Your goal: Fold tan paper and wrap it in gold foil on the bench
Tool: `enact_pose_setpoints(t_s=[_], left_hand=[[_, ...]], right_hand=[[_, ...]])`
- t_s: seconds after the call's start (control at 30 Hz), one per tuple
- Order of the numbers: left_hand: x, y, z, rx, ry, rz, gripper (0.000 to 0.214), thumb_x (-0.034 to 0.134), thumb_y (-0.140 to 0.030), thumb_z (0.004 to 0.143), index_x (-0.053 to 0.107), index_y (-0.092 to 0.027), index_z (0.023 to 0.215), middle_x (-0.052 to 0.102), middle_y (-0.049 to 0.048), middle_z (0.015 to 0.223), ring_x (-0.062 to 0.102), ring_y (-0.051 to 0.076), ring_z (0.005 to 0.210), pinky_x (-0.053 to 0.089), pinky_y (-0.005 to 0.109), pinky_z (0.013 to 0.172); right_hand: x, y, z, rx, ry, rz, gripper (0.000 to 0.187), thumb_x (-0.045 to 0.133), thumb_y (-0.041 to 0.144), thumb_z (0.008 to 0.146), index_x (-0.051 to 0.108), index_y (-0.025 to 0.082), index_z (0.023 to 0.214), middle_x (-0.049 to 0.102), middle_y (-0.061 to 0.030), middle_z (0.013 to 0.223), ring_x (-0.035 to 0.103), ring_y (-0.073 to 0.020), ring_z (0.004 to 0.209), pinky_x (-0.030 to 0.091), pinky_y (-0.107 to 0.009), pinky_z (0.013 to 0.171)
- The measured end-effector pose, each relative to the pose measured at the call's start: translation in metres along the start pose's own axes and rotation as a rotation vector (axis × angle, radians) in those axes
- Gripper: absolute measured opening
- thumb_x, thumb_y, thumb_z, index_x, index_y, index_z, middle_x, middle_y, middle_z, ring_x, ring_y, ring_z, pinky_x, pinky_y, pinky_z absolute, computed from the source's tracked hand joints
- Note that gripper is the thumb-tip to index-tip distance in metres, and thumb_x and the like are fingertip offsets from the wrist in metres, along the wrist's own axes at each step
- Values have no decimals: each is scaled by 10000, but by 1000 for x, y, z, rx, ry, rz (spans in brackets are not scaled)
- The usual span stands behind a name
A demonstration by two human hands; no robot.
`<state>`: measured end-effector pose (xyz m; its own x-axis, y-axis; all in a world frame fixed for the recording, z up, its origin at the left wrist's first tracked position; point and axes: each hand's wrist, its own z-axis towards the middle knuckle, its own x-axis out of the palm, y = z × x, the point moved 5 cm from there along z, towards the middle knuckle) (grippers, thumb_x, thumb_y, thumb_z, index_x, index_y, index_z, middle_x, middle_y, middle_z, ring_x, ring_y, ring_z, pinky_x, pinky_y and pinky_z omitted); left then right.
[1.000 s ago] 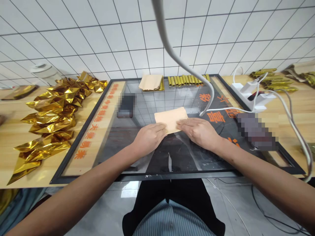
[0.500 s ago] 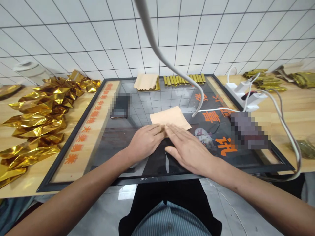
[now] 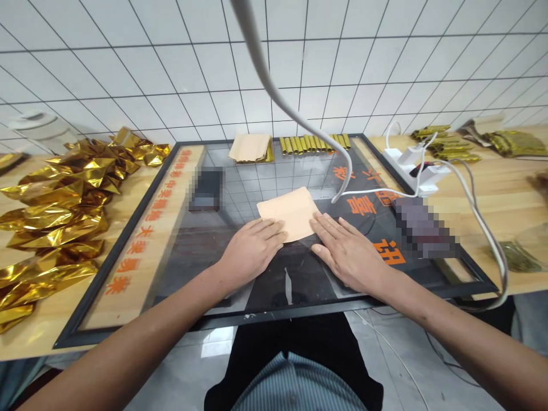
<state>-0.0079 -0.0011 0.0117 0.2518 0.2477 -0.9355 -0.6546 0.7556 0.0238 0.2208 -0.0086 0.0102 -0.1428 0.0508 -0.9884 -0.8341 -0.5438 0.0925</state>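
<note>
A tan sheet of paper [image 3: 291,211] lies on the glass of a black-framed board [image 3: 128,240]. My left hand [image 3: 250,251] rests flat on the sheet's near left corner, fingers stretched out. My right hand [image 3: 349,251] lies flat on the glass at the sheet's near right edge, fingers spread, fingertips touching the paper. Neither hand holds anything.
A pile of gold foil bags [image 3: 64,200] covers the wooden table at left. A stack of tan sheets [image 3: 250,147] and a row of gold rolls [image 3: 314,142] sit at the board's far edge. A white power strip [image 3: 413,165] with cables lies at right, more gold packets [image 3: 445,145] behind it.
My right hand slid along the sheet's near edge, to the left then back right, now flat with fingers spread. The left hand stayed on the paper.
</note>
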Motion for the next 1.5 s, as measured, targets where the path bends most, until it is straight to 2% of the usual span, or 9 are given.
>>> enact_pose_setpoints(t_s=[0.13, 0.23, 0.4, 0.53, 0.63, 0.77, 1.03, 1.2, 1.5], left_hand=[[-13, 1, 6, -69, -32, -68, 396, 451, -367, 1171, 759, -172, 1326, 737, 121, 1468, 694, 288, 1370, 490, 512, 1224], [-19, 10, 16, -161, -65, -84, 433, 364, -297, 1179, 719, -146, 1377, 685, 147, 1536, 630, 272, 1456, 439, 509, 1277], [2, 17, 27, -160, 65, -170, 438, 444, -323, 1151, 609, -125, 1506, 640, 175, 1572, 567, 290, 1518, 430, 507, 1299], [14, 17, 22, -180, 35, -239, 525, 397, -348, 1159, 488, -106, 1616, 543, 197, 1660, 439, 277, 1619, 390, 497, 1338], [16, 16, 15, -211, 60, -201, 539, 406, -372, 1163, 480, -123, 1635, 451, 172, 1740, 386, 275, 1650, 343, 501, 1363], [14, 15, 9, -247, 128, -89, 452, 451, -373, 1151, 645, -171, 1506, 536, 124, 1691, 448, 337, 1603, 357, 555, 1331], [10, 13, 8, -283, 152, -30, 449, 476, -395, 1147, 643, -210, 1521, 540, 98, 1693, 466, 355, 1576, 406, 568, 1273], [7, 14, 9, -308, 158, -38, 440, 505, -401, 1132, 670, -206, 1490, 526, 139, 1696, 483, 377, 1557, 406, 607, 1267], [6, 14, 8, -313, 134, -42, 432, 484, -400, 1142, 662, -230, 1497, 520, 142, 1694, 459, 358, 1569, 415, 581, 1260]], right_hand=[[-9, 3, 11, 25, 0, -15, 719, 216, 522, 1176, 449, 70, 1685, 394, -208, 1757, 377, -349, 1642, 331, -601, 1335], [-17, 11, 25, -4, -48, 10, 718, 217, 521, 1176, 414, 77, 1704, 377, -203, 1767, 330, -325, 1665, 283, -589, 1358], [-16, 36, 60, -110, -35, 202, 740, 241, 566, 1164, 399, 99, 1714, 374, -195, 1778, 296, -312, 1680, 271, -569, 1372], [1, 44, 86, -164, 32, 360, 776, 243, 596, 1158, 397, 70, 1708, 369, -215, 1777, 310, -318, 1675, 280, -562, 1373], [16, 31, 96, -172, 73, 396, 798, 205, 623, 1155, 356, 91, 1731, 312, -199, 1802, 270, -304, 1689, 258, -562, 1378], [26, 0, 100, -144, 48, 275, 761, 206, 602, 1160, 346, 135, 1744, 281, -166, 1816, 210, -299, 1703, 206, -569, 1387], [23, -19, 104, -98, 61, 118, 711, 221, 517, 1164, 337, 124, 1746, 262, -168, 1815, 247, -310, 1694, 239, -563, 1373], [21, -23, 107, -85, 71, 64, 729, 197, 494, 1156, 369, 68, 1721, 294, -195, 1801, 266, -339, 1688, 261, -598, 1355], [24, -57, 125, 68, -55, -33, 699, 229, 464, 1149, 392, 78, 1709, 368, -234, 1767, 365, -365, 1649, 235, -657, 1335]])
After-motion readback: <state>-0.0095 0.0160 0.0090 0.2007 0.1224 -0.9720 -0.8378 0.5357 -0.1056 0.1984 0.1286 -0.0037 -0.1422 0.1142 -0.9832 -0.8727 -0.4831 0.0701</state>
